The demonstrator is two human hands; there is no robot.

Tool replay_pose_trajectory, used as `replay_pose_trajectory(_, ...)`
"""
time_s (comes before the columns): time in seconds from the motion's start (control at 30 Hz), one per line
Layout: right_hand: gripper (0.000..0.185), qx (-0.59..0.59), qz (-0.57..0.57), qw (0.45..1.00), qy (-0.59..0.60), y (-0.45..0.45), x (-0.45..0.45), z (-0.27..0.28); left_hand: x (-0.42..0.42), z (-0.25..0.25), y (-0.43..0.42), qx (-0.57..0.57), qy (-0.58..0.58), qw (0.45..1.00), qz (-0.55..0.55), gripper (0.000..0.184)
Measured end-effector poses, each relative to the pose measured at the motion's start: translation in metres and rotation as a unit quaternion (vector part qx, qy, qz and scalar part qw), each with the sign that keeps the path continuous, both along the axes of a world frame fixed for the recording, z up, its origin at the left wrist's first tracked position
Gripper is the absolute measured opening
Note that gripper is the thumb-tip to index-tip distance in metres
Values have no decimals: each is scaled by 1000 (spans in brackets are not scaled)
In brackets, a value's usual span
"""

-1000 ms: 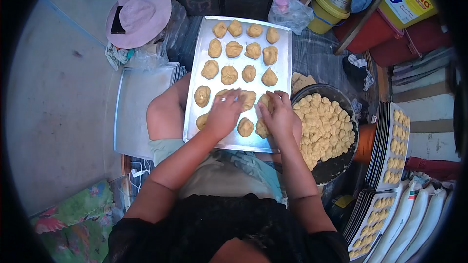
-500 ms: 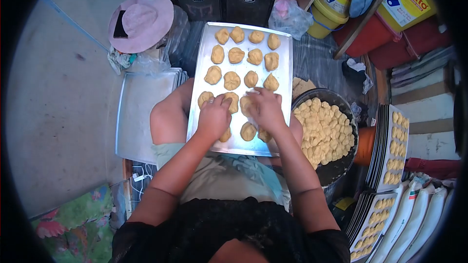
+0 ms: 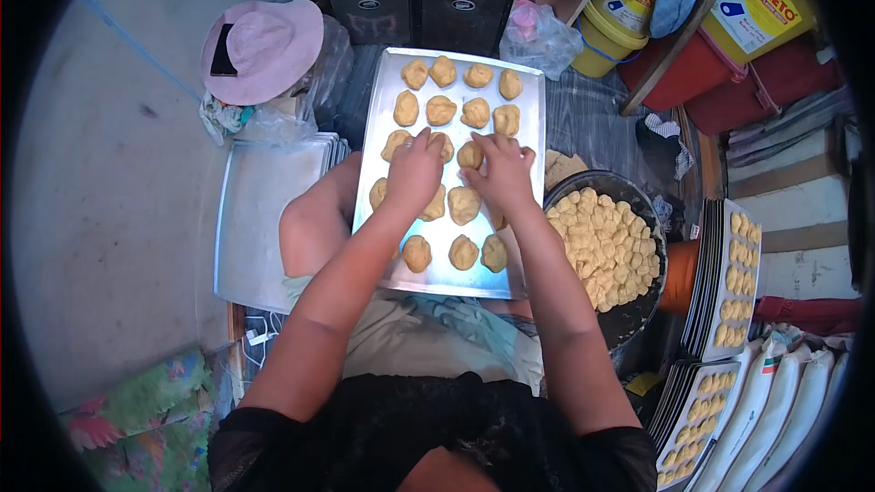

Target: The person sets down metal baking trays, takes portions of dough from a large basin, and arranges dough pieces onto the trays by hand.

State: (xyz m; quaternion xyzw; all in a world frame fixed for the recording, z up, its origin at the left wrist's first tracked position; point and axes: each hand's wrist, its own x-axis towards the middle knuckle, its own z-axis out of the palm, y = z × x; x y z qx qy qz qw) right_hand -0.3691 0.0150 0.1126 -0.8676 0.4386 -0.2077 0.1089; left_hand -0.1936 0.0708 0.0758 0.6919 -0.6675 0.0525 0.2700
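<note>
On my lap rests a shiny metal baking tray (image 3: 383, 82) bearing rows of rough yellow dough balls (image 3: 441, 109). My left hand (image 3: 416, 175) reaches over the third row, its fingertips curled against a dough ball (image 3: 444, 148) that they partly cover. Beside it, my right hand (image 3: 506, 170) has thumb and fingers around another dough ball (image 3: 470, 156) in the same row. Both balls sit on the tray. Some dough under my left wrist and right forearm is partly hidden.
A black basin (image 3: 658, 278) heaped with small dough pieces stands at my right. Stacked trays with shaped dough (image 3: 729, 310) are farther right, near white sacks (image 3: 775, 401). More metal trays (image 3: 264, 219) lie left, below a pink hat (image 3: 264, 46). Black speakers (image 3: 369, 0) and yellow buckets (image 3: 611, 32) stand ahead.
Both hands have moved forward from the fourth row of dough balls to the third. The nearer balls now show more fully. The tray has shifted slightly in view.
</note>
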Motion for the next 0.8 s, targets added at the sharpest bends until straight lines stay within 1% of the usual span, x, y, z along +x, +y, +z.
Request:
replay_pose_trajectory(0.03, 53, -6, -11, 999, -35, 1, -6, 4, 2, 10, 6, -8, -14, 1000, 17, 43)
replay_pose_trajectory(0.13, 50, 59, -66, 992, -93, -5, -28, -7, 18, 37, 25, -31, -50, 994, 90, 39)
replay_pose_trajectory(0.23, 49, 88, -41, 988, -120, -16, -33, -24, 44, 9, 13, 67, 103, 991, 51, 44)
replay_pose_trajectory(0.27, 47, 88, -39, 988, -118, -18, -34, -25, 49, 4, 10, 96, 123, 987, 39, 47)
replay_pose_trajectory(0.37, 46, -14, -46, 995, -93, -7, -35, -9, 40, 32, 17, 105, 103, 986, 73, 45)
replay_pose_trajectory(0.4, 45, -25, -45, 992, -117, -4, -38, -5, 43, 30, 15, 79, 92, 989, 82, 42)
replay_pose_trajectory(0.5, 41, 105, -96, 976, -162, 11, -54, 7, 62, 22, 0, -10, 117, 990, 75, 44)
replay_pose_trajectory(0.53, 37, 120, -112, 973, -159, 20, -60, 12, 65, 27, -4, -11, 125, 989, 73, 41)
replay_pose_trajectory(0.63, 37, 154, -99, 972, -149, 49, -78, 14, 75, 37, -3, -42, 127, 988, 71, 38)
replay_pose_trajectory(0.67, 39, 166, -100, 973, -128, 60, -81, 13, 80, 39, 6, -43, 177, 982, 51, 36)
replay_pose_trajectory(0.77, 42, 166, -105, 973, -120, 88, -84, 1, 80, 31, 61, -11, 268, 962, 41, 35)
replay_pose_trajectory(0.8, 44, 157, -110, 974, -119, 90, -84, -3, 75, 29, 83, -21, 243, 969, 28, 34)
